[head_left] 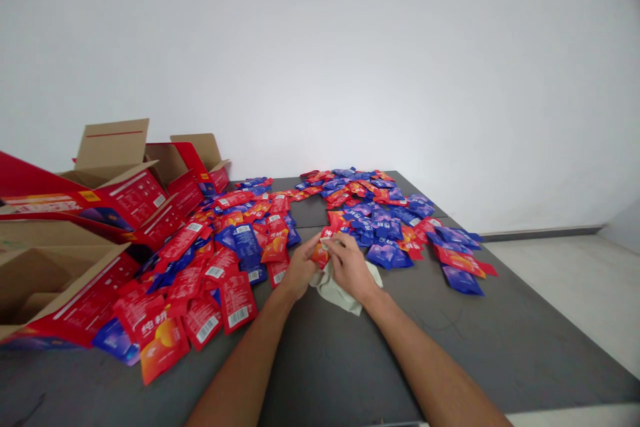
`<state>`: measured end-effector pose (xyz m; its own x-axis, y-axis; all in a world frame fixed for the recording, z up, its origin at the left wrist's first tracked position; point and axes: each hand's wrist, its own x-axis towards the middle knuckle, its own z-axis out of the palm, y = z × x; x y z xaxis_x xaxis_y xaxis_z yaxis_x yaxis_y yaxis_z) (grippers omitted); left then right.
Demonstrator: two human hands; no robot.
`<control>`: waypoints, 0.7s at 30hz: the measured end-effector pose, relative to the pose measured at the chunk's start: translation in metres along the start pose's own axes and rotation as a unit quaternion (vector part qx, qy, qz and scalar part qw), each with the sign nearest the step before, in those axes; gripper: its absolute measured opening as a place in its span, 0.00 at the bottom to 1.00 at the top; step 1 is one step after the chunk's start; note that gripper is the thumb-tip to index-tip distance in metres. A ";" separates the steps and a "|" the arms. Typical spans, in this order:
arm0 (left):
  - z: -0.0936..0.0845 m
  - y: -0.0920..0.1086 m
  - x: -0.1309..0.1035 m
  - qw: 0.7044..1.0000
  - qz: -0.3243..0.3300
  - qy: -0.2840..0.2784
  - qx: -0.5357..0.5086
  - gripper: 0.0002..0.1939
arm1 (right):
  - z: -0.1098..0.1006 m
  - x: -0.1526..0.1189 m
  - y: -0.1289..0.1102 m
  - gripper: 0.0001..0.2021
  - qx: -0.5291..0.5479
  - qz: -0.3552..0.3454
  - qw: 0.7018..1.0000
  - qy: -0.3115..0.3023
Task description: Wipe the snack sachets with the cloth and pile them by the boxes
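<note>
My left hand (299, 270) is closed around the left edge of a small red and orange snack pouch (320, 256), held just above the table. My right hand (351, 268) is closed with its fingertips pinched against the pouch's face. A pale, crumpled cloth (336, 291) hangs below my right hand, with a bit of it showing at the fingertips on the pouch. To the left, red and blue pouches (239, 300) lie in a loose heap. Beyond my right hand spreads another heap of blue and red pouches (389, 253).
Red cardboard boxes (100, 293) with raised brown flaps stand along the left side. The dark grey table (450, 353) ends at a slanting right edge, with pale floor (560, 280) past it. A white wall (350, 67) rises behind.
</note>
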<state>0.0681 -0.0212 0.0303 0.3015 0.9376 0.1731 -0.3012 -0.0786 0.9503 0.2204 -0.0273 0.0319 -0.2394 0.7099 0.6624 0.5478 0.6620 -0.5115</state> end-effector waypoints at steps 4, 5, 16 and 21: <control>0.005 0.004 -0.002 0.999 0.009 -0.022 0.034 0.38 | -0.009 0.003 0.012 0.19 -0.025 0.048 0.994 0.093; 0.006 0.005 -0.002 0.999 0.017 -0.019 0.041 0.37 | -0.011 0.004 0.013 0.19 -0.028 0.045 0.994 0.098; 0.002 0.010 0.000 0.998 0.036 0.042 -0.003 0.39 | 0.004 -0.003 -0.016 0.24 -0.001 -0.061 0.994 -0.087; 0.003 0.011 0.001 0.997 0.034 0.058 -0.038 0.40 | 0.005 -0.003 -0.019 0.23 0.020 -0.045 0.997 -0.066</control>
<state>0.0676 -0.0222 0.0413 0.1729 0.9641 0.2014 -0.3871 -0.1215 0.9140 0.2067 -0.0407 0.0362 -0.3913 0.6709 0.6299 0.4878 0.7316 -0.4762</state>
